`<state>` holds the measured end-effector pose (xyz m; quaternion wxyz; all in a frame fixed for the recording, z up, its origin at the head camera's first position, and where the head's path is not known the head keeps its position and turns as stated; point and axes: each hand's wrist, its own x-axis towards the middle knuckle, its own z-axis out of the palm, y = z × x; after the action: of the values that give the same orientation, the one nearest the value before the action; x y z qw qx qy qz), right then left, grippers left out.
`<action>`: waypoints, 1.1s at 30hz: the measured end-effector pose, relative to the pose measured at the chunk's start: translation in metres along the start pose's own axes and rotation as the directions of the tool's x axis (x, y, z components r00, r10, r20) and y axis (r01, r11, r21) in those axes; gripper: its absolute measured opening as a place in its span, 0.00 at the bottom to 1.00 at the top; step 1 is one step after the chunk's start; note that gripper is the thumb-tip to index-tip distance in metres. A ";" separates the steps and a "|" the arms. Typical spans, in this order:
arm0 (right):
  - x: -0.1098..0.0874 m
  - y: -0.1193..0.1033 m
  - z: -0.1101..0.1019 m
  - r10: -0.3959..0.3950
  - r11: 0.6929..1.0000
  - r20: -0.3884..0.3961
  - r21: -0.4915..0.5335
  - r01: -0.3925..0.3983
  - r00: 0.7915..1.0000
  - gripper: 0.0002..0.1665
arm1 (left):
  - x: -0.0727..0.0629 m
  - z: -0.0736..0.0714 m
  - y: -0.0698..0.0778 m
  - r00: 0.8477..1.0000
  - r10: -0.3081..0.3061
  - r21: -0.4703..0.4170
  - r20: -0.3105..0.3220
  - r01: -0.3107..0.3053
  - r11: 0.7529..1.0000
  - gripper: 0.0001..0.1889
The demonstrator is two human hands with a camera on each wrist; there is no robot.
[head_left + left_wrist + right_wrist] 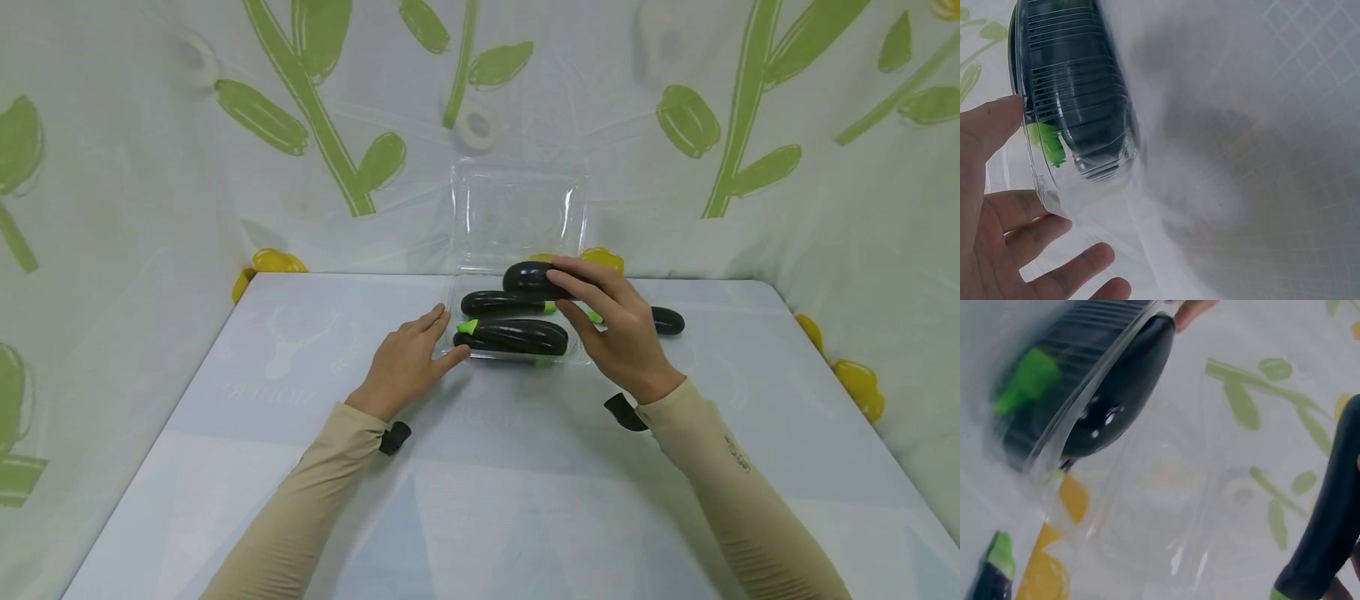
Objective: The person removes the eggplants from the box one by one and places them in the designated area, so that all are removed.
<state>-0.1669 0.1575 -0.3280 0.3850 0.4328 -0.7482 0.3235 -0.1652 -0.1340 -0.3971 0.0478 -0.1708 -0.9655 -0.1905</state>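
Observation:
A clear plastic clamshell box (576,357) stands near the table's far edge, its lid (517,218) raised at the back. Several dark eggplants lie inside, among them one at the rear (498,302) and one with a green cap in front (525,336). My right hand (622,333) grips another eggplant (523,277) above the box's right side; the right wrist view shows that eggplant (1329,506) tilted. At the box's front left corner my left hand (405,362) touches the rim with thumb and fingers, its other fingers spread in the left wrist view.
One more eggplant (667,321) lies on the table right of the box, partly behind my right hand. The pale table (487,500) ends just behind the box, where a plant-patterned curtain (600,100) hangs. Dark straps (395,437) circle the wrists.

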 end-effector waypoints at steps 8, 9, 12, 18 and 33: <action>-0.020 0.011 -0.012 -0.037 0.999 -0.103 -0.019 0.035 0.994 0.18 | 0.000 0.000 0.000 1.000 0.001 0.009 0.009 -0.001 1.000 0.41; -0.022 0.013 -0.014 -0.031 0.999 -0.098 -0.027 0.029 0.995 0.18 | 0.000 0.000 -0.001 1.000 0.001 0.008 0.008 -0.001 1.000 0.41; -0.030 0.020 -0.022 0.006 0.998 -0.077 -0.057 -0.010 0.997 0.23 | 0.001 0.000 -0.001 1.000 0.007 0.003 0.004 -0.007 1.000 0.41; -0.046 0.033 -0.038 0.053 0.993 -0.055 -0.102 -0.058 0.997 0.24 | 0.001 0.000 0.000 1.000 0.002 -0.002 0.013 -0.002 1.000 0.41; -0.086 0.063 -0.070 0.196 0.958 0.070 -0.226 -0.176 0.978 0.39 | -0.001 0.000 0.001 1.000 -0.007 0.005 0.024 0.007 1.000 0.42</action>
<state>-0.1739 0.2751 -0.3770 0.3634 0.3301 -0.8334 0.2537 -0.1643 -0.1333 -0.3965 0.0358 -0.1695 -0.9671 -0.1863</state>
